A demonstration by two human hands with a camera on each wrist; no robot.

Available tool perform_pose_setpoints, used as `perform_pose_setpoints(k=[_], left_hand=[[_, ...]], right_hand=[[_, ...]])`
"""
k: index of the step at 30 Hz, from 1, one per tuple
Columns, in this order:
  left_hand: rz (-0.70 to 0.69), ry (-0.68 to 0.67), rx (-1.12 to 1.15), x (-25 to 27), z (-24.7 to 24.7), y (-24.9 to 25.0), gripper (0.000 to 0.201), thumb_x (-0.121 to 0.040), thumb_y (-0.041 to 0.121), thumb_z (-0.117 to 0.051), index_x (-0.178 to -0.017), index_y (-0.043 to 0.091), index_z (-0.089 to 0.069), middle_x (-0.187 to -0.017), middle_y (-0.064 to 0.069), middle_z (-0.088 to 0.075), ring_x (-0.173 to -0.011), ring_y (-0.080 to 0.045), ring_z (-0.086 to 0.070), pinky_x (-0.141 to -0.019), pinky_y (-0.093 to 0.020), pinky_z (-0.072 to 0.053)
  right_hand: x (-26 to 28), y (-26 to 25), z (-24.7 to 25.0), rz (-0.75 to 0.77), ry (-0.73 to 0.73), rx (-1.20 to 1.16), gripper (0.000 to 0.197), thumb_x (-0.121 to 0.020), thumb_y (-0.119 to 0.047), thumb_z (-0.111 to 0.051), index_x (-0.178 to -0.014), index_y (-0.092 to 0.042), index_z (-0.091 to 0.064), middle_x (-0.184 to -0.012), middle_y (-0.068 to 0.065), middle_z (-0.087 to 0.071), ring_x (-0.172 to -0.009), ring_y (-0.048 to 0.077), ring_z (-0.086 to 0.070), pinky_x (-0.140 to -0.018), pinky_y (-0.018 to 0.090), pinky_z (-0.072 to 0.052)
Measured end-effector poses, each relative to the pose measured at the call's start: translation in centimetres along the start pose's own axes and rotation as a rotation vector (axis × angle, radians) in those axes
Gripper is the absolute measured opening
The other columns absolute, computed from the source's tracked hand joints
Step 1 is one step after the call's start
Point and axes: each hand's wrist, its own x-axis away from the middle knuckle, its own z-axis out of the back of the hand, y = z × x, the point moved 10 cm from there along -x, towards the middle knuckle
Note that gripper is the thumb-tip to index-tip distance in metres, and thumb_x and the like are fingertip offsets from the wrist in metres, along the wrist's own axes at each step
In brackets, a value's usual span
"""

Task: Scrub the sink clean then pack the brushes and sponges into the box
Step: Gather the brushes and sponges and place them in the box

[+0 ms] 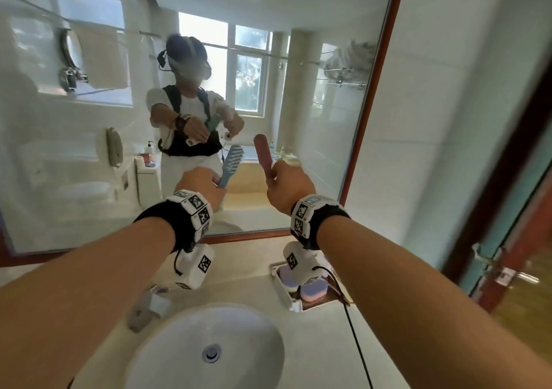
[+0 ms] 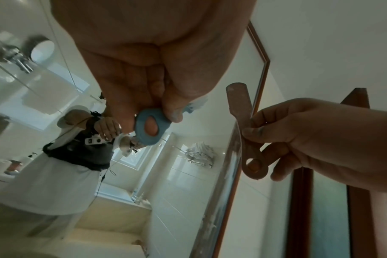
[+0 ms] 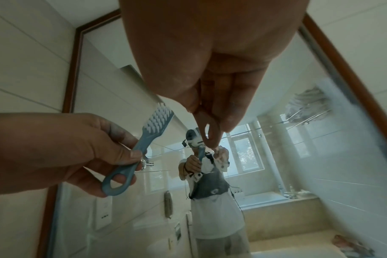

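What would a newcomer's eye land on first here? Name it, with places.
First, the two brushes raised in front of the mirror: a blue brush in the left hand and a reddish-brown brush in the right hand, each held by its handle. Next, the white sink below the forearms, and the open box right of it on the counter, already holding purple sponges.

The big mirror [image 1: 313, 59] is standing close in front of both raised hands and blocking the way forward, while below them the round sink [image 1: 167, 355] is lying open, with the tap [image 1: 143, 308] on its left and the box [image 1: 286, 296] on its right.
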Motion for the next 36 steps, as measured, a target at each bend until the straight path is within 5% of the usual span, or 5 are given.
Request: perform_pose_setpoints(k=[9,21,26,33,36], left_hand=[[-0.095,-0.141,-0.012,0.9,-14.5,11.0,0.007,-0.081,0.027,-0.071,-0.076,0.026,-0.066,-0.075,0.001,-0.064,-0.060,-0.016,-0.054,-0.056,-0.022,-0.040],[-0.116,-0.440,0.010,-4.2,-33.0,17.8,0.008,-0.082,0.015,-0.066,-0.076,0.012,-0.070,-0.078,-0.008,-0.070,-0.067,-0.023,-0.062,-0.066,-0.031,-0.055],[-0.085,-0.523,-0.018,-6.6,-39.3,18.1,0.007,-0.079,0.018,-0.068,-0.077,0.012,-0.072,-0.069,-0.004,-0.069,-0.056,-0.017,-0.060,-0.043,-0.018,-0.037],[-0.032,-0.536,-0.150,-7.2,-46.6,16.3,0.022,-0.089,0.021,-0.054,-0.070,0.014,-0.064,-0.072,-0.004,-0.067,-0.078,-0.026,-0.066,-0.081,-0.033,-0.053],[0.097,-0.561,-0.160,-6.7,-49.1,14.2,0.017,-0.083,0.019,-0.061,-0.071,0.011,-0.070,-0.073,-0.007,-0.071,-0.074,-0.026,-0.067,-0.064,-0.032,-0.056]], right_hand=[[1.8,17.8,3.7,-0.154,-0.001,0.077,0.017,-0.093,-0.024,-0.050,-0.106,-0.014,-0.055,-0.093,0.007,-0.064,-0.074,0.028,-0.058,-0.066,0.034,-0.051],[-2.0,34.6,1.3,-0.344,-0.062,0.198,0.018,-0.093,-0.028,-0.049,-0.106,-0.017,-0.054,-0.094,0.005,-0.064,-0.078,0.027,-0.062,-0.072,0.037,-0.055],[-4.7,39.6,-2.0,-0.391,-0.114,0.184,0.018,-0.093,-0.029,-0.049,-0.108,-0.019,-0.053,-0.093,0.002,-0.062,-0.077,0.025,-0.060,-0.069,0.033,-0.051],[-7.4,44.8,-10.7,-0.347,-0.257,0.137,0.017,-0.094,-0.028,-0.049,-0.108,-0.018,-0.052,-0.098,0.003,-0.063,-0.075,0.023,-0.055,-0.065,0.031,-0.044],[-8.3,46.7,-14.5,-0.296,-0.332,0.098,0.016,-0.094,-0.028,-0.049,-0.106,-0.017,-0.052,-0.098,0.004,-0.062,-0.074,0.024,-0.055,-0.064,0.032,-0.045]])
